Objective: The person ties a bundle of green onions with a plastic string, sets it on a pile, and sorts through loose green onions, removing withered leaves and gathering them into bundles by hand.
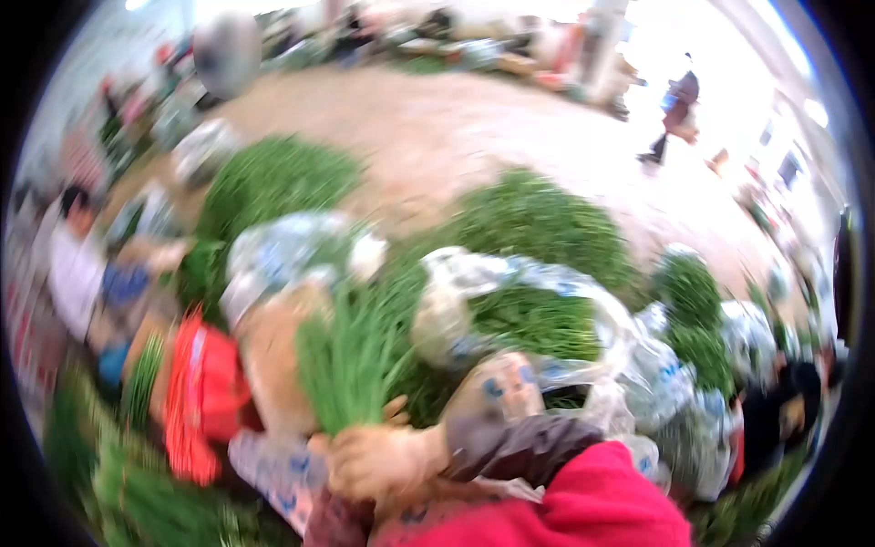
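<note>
Item 1: long, slender green-stemmed bunch (351, 365), leafy, loose at top. Loc.: front & centre, over the lap. Stands near upright, held at the lower end, prob. to keep the stems gathered while the tips fan free.

Item 2: right hand (387, 463), dark plum sleeve (519, 447). Clamped round base of bunch, knuckles up.

Item 3: left hand (397, 410), mostly hidden behind bunch; only fingertips seem to show, just right of stems. Can't tell if it grips; may be backing the bunch.

Item 4: bright red, thin, ribbon-like strips (187, 401), hung lengthwise against a red, smooth-looking piece (223, 383), material unclear. Left of lap; draped, prob. so strands don't tangle.

Item 5: small bundle of straight green stems (141, 381), just left of strips, aligned lengthwise.

Item 6: clear/white plastic bag w/ blue print (439, 314), mouth spread wide, cut-looking greens (538, 326) inside. Rim folded out, prob. for easy access; beyond right knee (501, 387), patterned cloth.

Item 7: two green heaps (278, 178) (547, 223), on tan floor (410, 118), past the bags. Prob. piled there to leave lap room.

Item 8: seated person, pale top (77, 278), far left, arm toward greens. Faces n/a; backgd. blurred.
</note>
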`<state>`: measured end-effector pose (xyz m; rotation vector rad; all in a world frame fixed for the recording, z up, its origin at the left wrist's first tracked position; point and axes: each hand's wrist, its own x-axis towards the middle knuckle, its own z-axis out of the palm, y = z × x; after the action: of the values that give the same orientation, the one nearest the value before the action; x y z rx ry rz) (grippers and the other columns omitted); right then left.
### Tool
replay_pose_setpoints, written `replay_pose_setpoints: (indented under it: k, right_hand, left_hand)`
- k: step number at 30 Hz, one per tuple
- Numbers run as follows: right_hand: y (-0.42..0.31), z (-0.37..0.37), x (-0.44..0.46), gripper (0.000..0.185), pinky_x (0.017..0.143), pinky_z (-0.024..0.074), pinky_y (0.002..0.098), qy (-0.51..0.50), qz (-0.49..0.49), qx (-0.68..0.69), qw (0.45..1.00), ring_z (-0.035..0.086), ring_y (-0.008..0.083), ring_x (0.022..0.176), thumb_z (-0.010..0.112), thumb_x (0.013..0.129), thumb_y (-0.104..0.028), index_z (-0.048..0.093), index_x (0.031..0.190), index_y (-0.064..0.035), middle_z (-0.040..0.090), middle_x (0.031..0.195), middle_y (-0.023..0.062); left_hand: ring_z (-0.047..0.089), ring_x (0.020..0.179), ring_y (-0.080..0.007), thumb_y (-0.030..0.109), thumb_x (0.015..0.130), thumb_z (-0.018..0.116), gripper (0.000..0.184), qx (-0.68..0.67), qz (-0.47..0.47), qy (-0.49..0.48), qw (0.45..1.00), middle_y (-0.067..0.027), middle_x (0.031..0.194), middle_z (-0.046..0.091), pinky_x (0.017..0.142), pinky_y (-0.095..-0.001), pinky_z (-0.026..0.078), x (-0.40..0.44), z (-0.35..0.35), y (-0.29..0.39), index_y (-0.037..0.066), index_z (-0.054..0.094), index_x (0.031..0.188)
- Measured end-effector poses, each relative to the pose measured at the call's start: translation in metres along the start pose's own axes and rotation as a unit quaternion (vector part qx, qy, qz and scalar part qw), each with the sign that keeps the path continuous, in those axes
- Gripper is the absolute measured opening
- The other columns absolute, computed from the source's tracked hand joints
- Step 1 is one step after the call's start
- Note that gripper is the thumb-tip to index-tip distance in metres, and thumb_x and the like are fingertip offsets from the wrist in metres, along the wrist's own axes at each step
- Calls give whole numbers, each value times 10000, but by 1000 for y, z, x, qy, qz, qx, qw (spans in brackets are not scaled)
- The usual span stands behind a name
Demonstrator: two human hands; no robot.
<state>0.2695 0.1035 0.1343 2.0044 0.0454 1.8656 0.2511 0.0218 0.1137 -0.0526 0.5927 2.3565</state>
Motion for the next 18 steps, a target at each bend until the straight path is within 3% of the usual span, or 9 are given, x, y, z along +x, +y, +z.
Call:
replay_pose_setpoints:
  k: [1,2,3,4,5,10,14,16,18]
  right_hand:
    - [-22,-8,25,314,818,426,478,-54,246,-260,932,561,294,839,583,773,-366,580,928,-93,576,856,76]
    - [-44,-15,53,285,832,405,504,-254,417,-494,719,550,330,843,595,725,-350,574,836,-88,553,816,82]
    - [-48,-15,39,319,901,381,527,-341,457,-480,666,513,335,976,579,735,-367,531,883,-88,536,995,129]
    - [-33,-5,82,266,594,421,464,-252,339,-540,728,530,310,595,668,658,-289,474,591,-120,492,604,79]
    - [-36,-9,87,266,594,421,464,-259,332,-552,720,530,310,595,668,658,-289,474,591,-120,492,604,79]
    - [-48,-25,105,685,896,441,445,-142,566,-362,727,551,397,1041,838,667,-410,556,1145,-9,595,1078,210]
    - [-46,-50,96,493,911,362,545,-424,356,-682,477,477,281,1155,648,666,-341,542,1092,-118,507,1199,128]
    - [-37,-40,85,465,991,316,544,-422,532,-501,537,458,285,1210,601,748,-293,551,1198,-188,548,1195,107]
    - [-39,-41,67,473,987,313,530,-445,463,-507,575,502,266,1160,605,766,-317,542,1217,-190,584,1128,81]
  left_hand:
    - [541,1152,-307,349,883,648,574,34,-10,7,999,-198,1318,514,969,-433,443,8,1,5,20,464,1316]
    - [546,1142,-306,342,886,644,555,66,-23,12,997,-197,1313,518,962,-430,446,21,5,9,19,474,1304]
    - [551,1132,-306,335,889,640,537,102,-41,13,994,-196,1307,522,956,-427,450,28,13,10,17,484,1293]
    - [555,1121,-305,329,892,635,519,138,-56,18,989,-195,1301,526,949,-423,453,30,17,11,15,494,1281]
    - [560,1111,-304,322,895,631,501,170,-75,20,982,-194,1295,530,943,-420,457,34,21,13,14,504,1269]
    - [583,1059,-301,288,910,610,417,297,-181,26,937,-189,1265,549,910,-404,474,22,27,31,5,554,1211]
    - [601,1018,-298,262,922,594,358,364,-290,1,885,-185,1242,565,884,-391,488,-6,15,46,-2,594,1164]
    - [610,997,-296,248,928,585,333,368,-345,-31,863,-183,1230,573,871,-385,495,-31,12,51,-5,614,1141]
    - [620,976,-295,235,934,577,311,347,-379,-63,856,-181,1218,581,857,-378,502,-54,8,50,-9,635,1118]
